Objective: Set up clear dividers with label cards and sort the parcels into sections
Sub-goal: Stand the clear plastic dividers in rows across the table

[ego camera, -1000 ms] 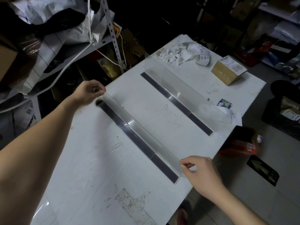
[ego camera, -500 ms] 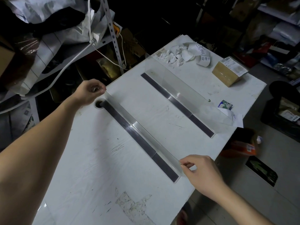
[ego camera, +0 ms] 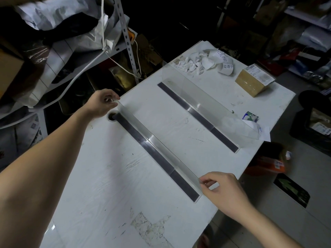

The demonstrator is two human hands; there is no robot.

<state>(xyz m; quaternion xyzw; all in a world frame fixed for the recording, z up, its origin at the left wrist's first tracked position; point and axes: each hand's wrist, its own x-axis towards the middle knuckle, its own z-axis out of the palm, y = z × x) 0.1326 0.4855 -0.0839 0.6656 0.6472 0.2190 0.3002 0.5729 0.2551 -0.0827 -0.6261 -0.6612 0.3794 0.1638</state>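
The white table (ego camera: pixel 111 176) carries two clear dividers, each spanning it from the left edge to the right edge. The near divider (ego camera: pixel 159 146) stands on its dark strip (ego camera: pixel 152 153), with one end beside a round hole (ego camera: pixel 111 116) at the left edge. The far divider (ego camera: pixel 206 99) stands free, well apart from the near one. The left hand (ego camera: pixel 102 104) pinches the near divider's top corner at the left edge. The right hand (ego camera: pixel 222 188) pinches its top corner at the right edge. A brown box (ego camera: pixel 250 83) lies near the far right corner. Curled label cards (ego camera: pixel 226 66) lie by the far edge, and a small packet (ego camera: pixel 249 117) lies at the right edge behind the far divider.
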